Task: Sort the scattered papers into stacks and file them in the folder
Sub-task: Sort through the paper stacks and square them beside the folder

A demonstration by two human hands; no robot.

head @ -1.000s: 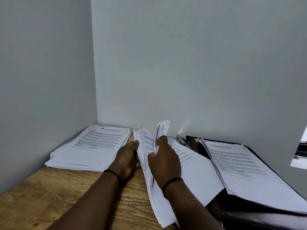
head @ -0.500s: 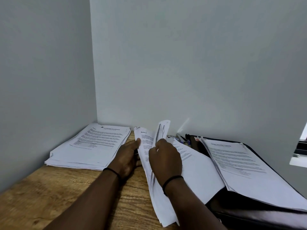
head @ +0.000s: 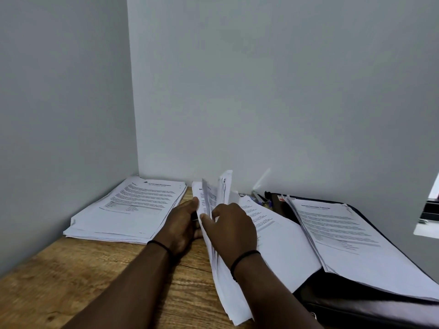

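A middle pile of printed papers [head: 280, 248] lies on the wooden desk [head: 71, 281]. My left hand [head: 183, 224] grips its lifted left edge, thumb on the sheets. My right hand [head: 234, 227] rests on the pile, its fingers parting several raised sheets [head: 215, 193] that stand on edge. A stack of papers [head: 133, 207] sits in the left corner. Another stack [head: 351, 241] lies on the open black folder [head: 356, 307] at the right.
Grey walls close off the left and the back. Pens [head: 260, 199] lie against the back wall behind the folder. A white object [head: 427, 224] juts in at the right edge. Bare desk wood shows near the front left.
My right hand's fingers have slid down from the top of the raised sheets and spread apart, fanning them further. My left hand stays at the pile's left edge.
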